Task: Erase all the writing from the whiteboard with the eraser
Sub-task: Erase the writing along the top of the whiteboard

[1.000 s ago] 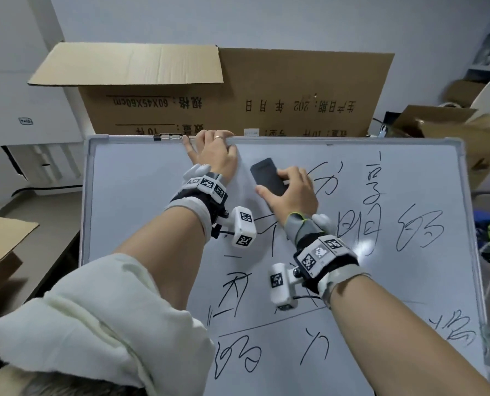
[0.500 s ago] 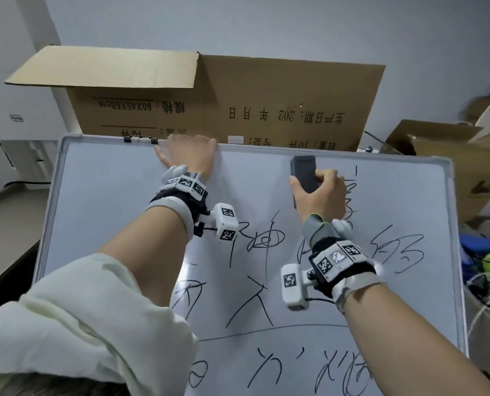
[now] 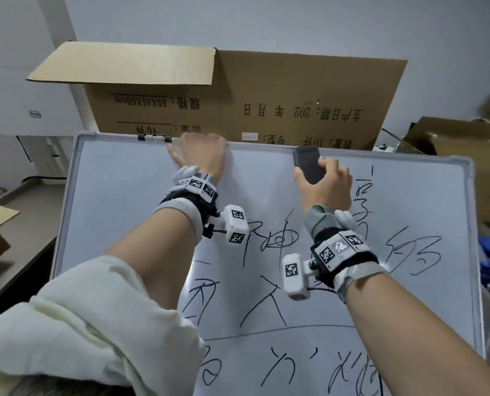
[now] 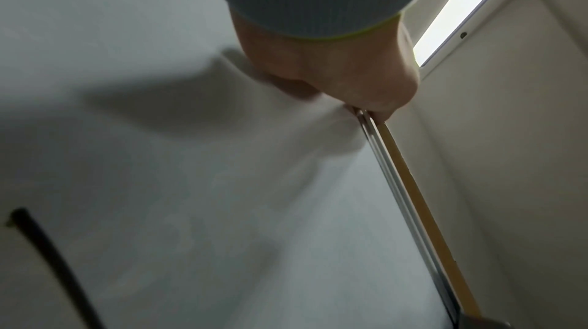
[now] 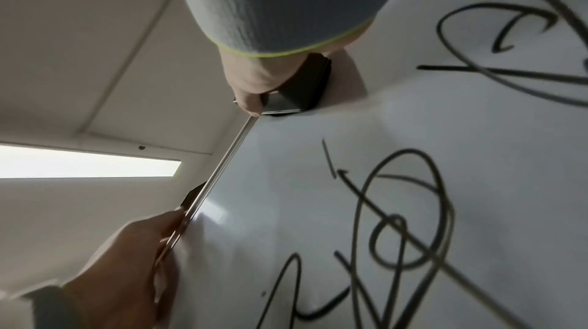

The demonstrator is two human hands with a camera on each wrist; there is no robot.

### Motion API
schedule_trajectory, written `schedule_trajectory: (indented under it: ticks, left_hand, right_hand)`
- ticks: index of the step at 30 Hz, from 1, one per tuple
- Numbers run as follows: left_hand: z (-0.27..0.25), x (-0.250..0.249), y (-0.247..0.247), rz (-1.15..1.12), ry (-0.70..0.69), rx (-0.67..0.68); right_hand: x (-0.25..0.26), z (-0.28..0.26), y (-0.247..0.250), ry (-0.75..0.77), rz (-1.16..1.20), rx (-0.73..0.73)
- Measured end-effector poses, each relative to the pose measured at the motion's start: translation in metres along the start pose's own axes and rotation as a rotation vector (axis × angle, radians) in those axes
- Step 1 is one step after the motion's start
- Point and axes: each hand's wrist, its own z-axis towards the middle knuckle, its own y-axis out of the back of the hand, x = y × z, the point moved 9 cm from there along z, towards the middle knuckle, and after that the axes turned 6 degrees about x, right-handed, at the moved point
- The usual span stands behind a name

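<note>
A silver-framed whiteboard (image 3: pixel 118 212) leans back against a cardboard box, with black handwriting (image 3: pixel 278 241) over its middle, right and lower parts. Its upper left area is wiped blank. My right hand (image 3: pixel 323 187) grips a black eraser (image 3: pixel 308 164) and presses it on the board just under the top edge; the right wrist view shows the eraser (image 5: pixel 302 88) at the frame. My left hand (image 3: pixel 202 152) holds the board's top edge (image 4: pixel 372 120), fingers curled over it, left of the eraser.
A large open cardboard box (image 3: pixel 266 98) stands behind the board. More boxes (image 3: pixel 466 155) and clutter crowd the right side. A binder clip (image 3: pixel 153 137) sits on the top frame beside my left hand. A grey ledge (image 3: pixel 24 201) lies to the left.
My right hand has slid the eraser up and to the right, from the board's upper middle to its top edge, wiping away the strokes there. My left hand kept its hold on the top edge.
</note>
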Motion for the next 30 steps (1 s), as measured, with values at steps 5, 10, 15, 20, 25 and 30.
schedule_trajectory:
  ticks: [5,10,15,20,25,30]
  left_hand:
    - [0.000,0.006,0.003,-0.012,0.019,-0.012]
    - [0.004,0.018,0.015,-0.031,0.072,-0.142]
    - [0.008,0.010,0.006,0.024,0.150,-0.189]
    - [-0.007,-0.015,-0.004,0.090,0.194,-0.246]
    - [-0.039,-0.134,-0.081,0.164,-0.104,0.014]
    - [-0.048,-0.156,-0.104,0.187,-0.166,0.017]
  right_hand:
    - [0.045,-0.027,-0.039,0.187,0.003,0.143]
    - [0.060,-0.032,-0.045,0.300,-0.062,0.175]
    - [-0.051,0.016,0.039,-0.073,-0.072,-0.095]
    - [-0.122,0.034,0.084,-0.262,-0.045,-0.175]
    - [-0.067,0.044,0.049,0.104,-0.060,0.023]
    - [-0.133,0.078,0.098,-0.117,-0.038,-0.111]
